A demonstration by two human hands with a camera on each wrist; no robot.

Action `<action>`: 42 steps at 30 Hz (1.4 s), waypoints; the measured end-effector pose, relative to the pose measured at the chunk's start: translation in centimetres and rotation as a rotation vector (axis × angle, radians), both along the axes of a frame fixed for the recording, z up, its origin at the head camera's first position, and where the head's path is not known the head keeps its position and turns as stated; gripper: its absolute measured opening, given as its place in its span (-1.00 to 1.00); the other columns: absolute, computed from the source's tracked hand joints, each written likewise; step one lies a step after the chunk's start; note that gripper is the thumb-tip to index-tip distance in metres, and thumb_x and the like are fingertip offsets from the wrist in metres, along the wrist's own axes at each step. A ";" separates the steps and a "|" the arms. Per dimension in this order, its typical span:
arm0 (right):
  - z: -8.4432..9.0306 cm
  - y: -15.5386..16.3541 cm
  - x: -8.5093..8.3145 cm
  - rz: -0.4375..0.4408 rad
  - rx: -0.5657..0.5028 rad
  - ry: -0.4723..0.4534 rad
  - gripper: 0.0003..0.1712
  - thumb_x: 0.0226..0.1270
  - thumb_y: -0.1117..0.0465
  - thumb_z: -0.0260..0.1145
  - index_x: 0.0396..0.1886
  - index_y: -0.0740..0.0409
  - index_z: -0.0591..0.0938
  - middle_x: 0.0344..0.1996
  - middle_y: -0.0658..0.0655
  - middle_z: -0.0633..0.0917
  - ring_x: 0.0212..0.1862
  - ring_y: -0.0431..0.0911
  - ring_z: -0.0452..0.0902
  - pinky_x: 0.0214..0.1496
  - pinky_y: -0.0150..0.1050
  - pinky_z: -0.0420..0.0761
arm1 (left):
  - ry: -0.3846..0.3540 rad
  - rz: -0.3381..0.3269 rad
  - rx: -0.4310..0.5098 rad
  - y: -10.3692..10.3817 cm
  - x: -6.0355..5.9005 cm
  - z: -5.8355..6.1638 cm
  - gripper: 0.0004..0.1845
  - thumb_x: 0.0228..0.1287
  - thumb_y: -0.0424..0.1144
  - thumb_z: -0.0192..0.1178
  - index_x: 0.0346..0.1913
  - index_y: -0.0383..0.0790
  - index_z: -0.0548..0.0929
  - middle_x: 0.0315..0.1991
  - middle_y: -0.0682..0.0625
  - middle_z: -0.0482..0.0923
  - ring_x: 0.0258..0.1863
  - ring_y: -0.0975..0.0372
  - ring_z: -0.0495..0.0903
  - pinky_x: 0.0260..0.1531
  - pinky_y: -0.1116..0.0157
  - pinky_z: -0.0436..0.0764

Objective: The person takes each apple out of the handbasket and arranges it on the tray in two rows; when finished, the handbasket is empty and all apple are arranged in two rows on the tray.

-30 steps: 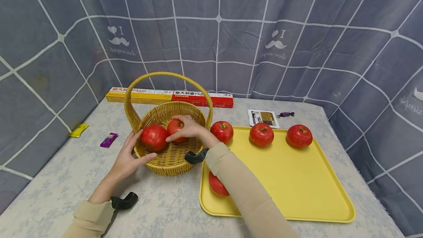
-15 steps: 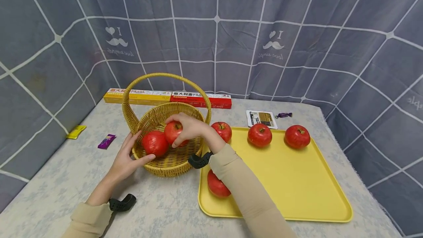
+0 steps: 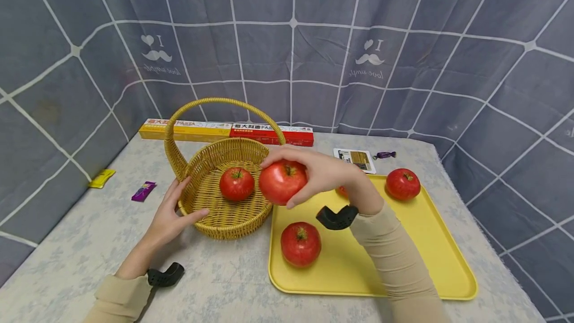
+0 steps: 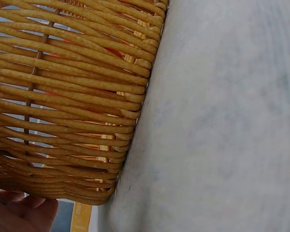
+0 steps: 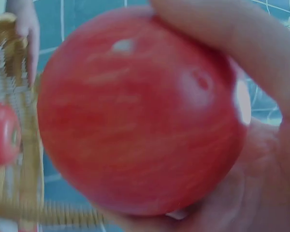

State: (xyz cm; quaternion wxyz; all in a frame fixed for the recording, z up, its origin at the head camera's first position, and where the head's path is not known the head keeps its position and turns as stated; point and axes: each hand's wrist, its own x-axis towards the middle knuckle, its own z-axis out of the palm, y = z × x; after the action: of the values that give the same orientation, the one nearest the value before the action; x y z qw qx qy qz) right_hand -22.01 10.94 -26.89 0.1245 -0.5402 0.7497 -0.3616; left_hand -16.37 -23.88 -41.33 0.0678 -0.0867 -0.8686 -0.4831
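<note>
My right hand (image 3: 320, 171) grips a red apple (image 3: 280, 183), thumb in front and fingers behind it. It holds the apple above the basket's right rim and the tray's left edge. The same held apple (image 5: 140, 116) fills the right wrist view. Another apple (image 3: 236, 184) lies inside the yellow wicker basket (image 3: 228, 221). My left hand (image 3: 166, 221) rests against the basket's left side, fingers stretched along the outside and thumb at the front rim. In the left wrist view, its fingers (image 4: 38, 210) touch the woven wall (image 4: 67, 116).
A yellow tray (image 3: 341, 273) stands right of the basket. On it are a front apple (image 3: 301, 244), a right apple (image 3: 403, 184) and one mostly covered by my right hand. Behind are pasta boxes (image 3: 269, 135), a white packet (image 3: 354, 159) and wrapped candies (image 3: 143, 191).
My right hand has lifted an apple out of the basket and moved right with it. The apple left in the basket has shifted right. My left hand stays at the basket.
</note>
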 end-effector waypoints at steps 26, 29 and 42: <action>-11.8 15.9 5.2 -0.279 0.085 -0.253 -0.24 -0.06 0.16 0.54 0.15 -0.01 0.37 0.08 0.03 0.43 0.10 -0.12 0.34 0.06 -0.23 0.51 | -0.021 0.008 -0.001 0.0 0.0 0.3 0.01 0.07 -0.15 0.37 0.49 -0.18 -0.03 0.48 -0.22 -0.36 0.40 -0.21 -0.21 0.16 -0.33 0.03; -12.3 15.9 5.4 -0.272 0.087 -0.278 -0.23 -0.06 0.17 0.54 0.16 -0.01 0.36 0.08 0.04 0.43 0.10 -0.10 0.33 0.07 -0.23 0.50 | -0.013 0.005 0.006 0.0 0.0 0.2 0.01 0.06 -0.17 0.37 0.48 -0.19 -0.02 0.48 -0.22 -0.35 0.40 -0.21 -0.20 0.16 -0.33 0.04; -8.2 15.1 4.6 -0.270 0.206 -0.216 -0.20 0.04 0.13 0.48 0.27 0.12 0.33 0.19 0.13 0.42 0.20 0.01 0.33 0.18 0.02 0.41 | -0.021 0.013 0.003 0.1 -0.1 0.1 0.00 0.07 -0.15 0.37 0.48 -0.18 -0.02 0.48 -0.23 -0.36 0.40 -0.22 -0.21 0.16 -0.34 0.02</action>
State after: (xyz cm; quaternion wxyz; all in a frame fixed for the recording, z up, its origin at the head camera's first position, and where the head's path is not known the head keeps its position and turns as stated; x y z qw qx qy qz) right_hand -17.37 26.07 -35.08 0.2095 -0.3773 0.8305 -0.3521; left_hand -16.43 -23.77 -41.18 0.0621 -0.0758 -0.8690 -0.4849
